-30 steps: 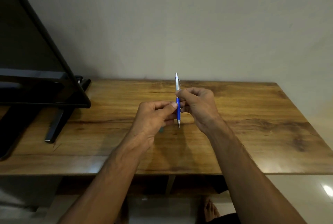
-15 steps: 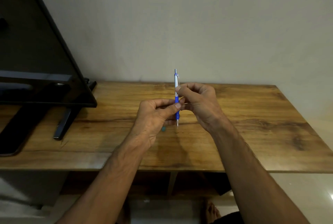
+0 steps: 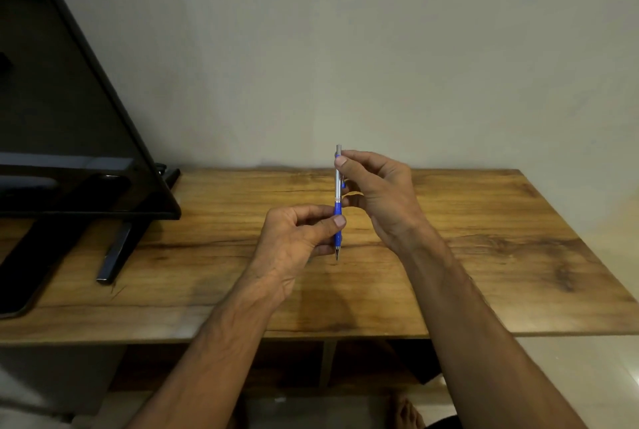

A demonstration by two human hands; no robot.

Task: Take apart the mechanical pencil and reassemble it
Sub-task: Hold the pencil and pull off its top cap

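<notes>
A mechanical pencil (image 3: 338, 186) with a silver barrel and a blue grip stands upright above the wooden table (image 3: 484, 256), tip pointing down. My left hand (image 3: 301, 238) pinches the blue grip between thumb and fingers. My right hand (image 3: 377, 193) holds the silver upper barrel near the top, thumb pressed against it by the blue clip. The metal tip shows below my left fingers.
A black screen (image 3: 69, 117) on a stand leans over the table's left side, with its black foot (image 3: 117, 256) on the wood. A plain wall rises behind the table. A bare foot (image 3: 406, 411) shows on the floor below the table's front edge.
My right hand has slid up the barrel from the middle to near the top. The left hand stays on the blue grip. A small teal piece seen on the table earlier is hidden now.
</notes>
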